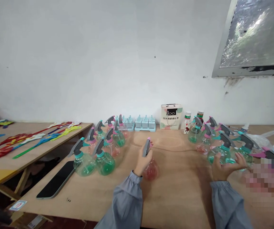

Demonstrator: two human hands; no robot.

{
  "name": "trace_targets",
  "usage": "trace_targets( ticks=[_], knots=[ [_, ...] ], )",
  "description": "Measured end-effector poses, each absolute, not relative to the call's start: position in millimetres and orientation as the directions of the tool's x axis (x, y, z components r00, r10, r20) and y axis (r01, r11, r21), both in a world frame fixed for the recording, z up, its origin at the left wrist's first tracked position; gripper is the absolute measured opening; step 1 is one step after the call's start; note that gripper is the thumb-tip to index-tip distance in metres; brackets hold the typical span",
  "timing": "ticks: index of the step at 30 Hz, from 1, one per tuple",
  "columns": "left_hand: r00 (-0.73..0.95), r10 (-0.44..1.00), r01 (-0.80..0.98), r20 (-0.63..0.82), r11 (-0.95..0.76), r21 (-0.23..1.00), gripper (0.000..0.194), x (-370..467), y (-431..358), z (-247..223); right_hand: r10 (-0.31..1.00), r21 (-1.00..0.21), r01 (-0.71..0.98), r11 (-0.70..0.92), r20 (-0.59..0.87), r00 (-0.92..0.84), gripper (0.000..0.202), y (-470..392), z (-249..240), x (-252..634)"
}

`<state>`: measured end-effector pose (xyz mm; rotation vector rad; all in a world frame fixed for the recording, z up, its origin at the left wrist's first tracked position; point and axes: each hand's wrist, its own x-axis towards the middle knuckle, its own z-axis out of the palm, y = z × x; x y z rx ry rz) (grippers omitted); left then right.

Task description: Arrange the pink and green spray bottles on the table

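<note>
Behind the brown table [175, 198] is a white wall [91, 63]. The left hand [142, 159] grips a pink spray bottle [151, 170] by its neck, near the table's middle; a loose grip could drop it. The right hand [224, 170] is spread wide; a swing could tip the green bottles [222, 151] right by it. Both arms [128, 198] reach forward.

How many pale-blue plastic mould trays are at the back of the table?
2. One pale-blue plastic mould tray stands left of the cream paper bag; the second tray sits farther left, partly behind round, clear, grey-triggered spray bottles. Others may be hidden there.
</note>
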<state>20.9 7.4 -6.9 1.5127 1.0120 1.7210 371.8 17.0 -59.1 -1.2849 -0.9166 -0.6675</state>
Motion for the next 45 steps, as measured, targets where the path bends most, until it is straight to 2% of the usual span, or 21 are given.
trace_targets(
  ticks=[2, 4, 7, 10, 13, 17, 20, 24, 27, 34, 39, 45],
  knots=[
    [-0.130, 0.853, 0.034, 0.505, -0.505, 0.862, 0.033, 13, 10, -1, 0.040, -0.488, 0.864, 0.121, 0.872, 0.487, 0.071, 24, -61, 393],
    [-0.035, 0.867, 0.060, 0.496, -0.494, 0.867, 0.031, 3, 11, 10, 0.131, -0.523, 0.848, 0.093, 0.850, 0.510, 0.080, 29, -64, 404],
    [0.099, 0.881, 0.091, 0.463, -0.472, 0.877, 0.044, -13, 7, 31, 0.238, -0.600, 0.799, 0.045, 0.783, 0.574, 0.088, 30, -68, 405],
    [0.098, 0.871, 0.017, 0.482, -0.486, 0.874, 0.047, -20, 1, 48, 0.257, -0.575, 0.818, 0.028, 0.795, 0.550, 0.089, 26, -73, 387],
    [0.089, 0.871, -0.082, 0.482, -0.476, 0.875, 0.042, -18, -4, 52, 0.342, -0.509, 0.854, 0.110, 0.826, 0.448, 0.087, 22, -78, 343],
    [0.099, 0.900, -0.122, 0.425, -0.413, 0.903, 0.041, -13, -2, 41, 0.506, -0.491, 0.813, 0.314, 0.811, 0.294, 0.068, 21, -81, 277],
    [0.083, 0.923, -0.119, 0.376, -0.365, 0.923, 0.047, -15, 2, 34, 0.611, -0.542, 0.727, 0.422, 0.762, 0.213, 0.053, 22, -80, 250],
    [0.093, 0.924, -0.135, 0.372, -0.359, 0.924, 0.054, -19, 6, 33, 0.711, -0.671, 0.610, 0.421, 0.662, 0.238, 0.051, 19, -74, 236],
    [0.097, 0.915, -0.150, 0.393, -0.377, 0.914, 0.059, -20, 6, 35, 0.720, -0.700, 0.575, 0.423, 0.645, 0.256, 0.054, 16, -72, 229],
    [0.118, 0.926, -0.150, 0.357, -0.339, 0.929, 0.074, -16, 1, 37, 0.703, -0.677, 0.566, 0.471, 0.675, 0.223, 0.059, 17, -76, 221],
    [0.158, 0.921, -0.114, 0.356, -0.341, 0.933, 0.066, -16, 2, 35, 0.695, -0.664, 0.571, 0.483, 0.687, 0.211, 0.056, 17, -78, 223],
    [0.177, 0.909, -0.187, 0.377, -0.345, 0.920, 0.065, -17, 7, 24, 0.703, -0.661, 0.560, 0.499, 0.687, 0.185, 0.056, 13, -81, 222]
  ],
)
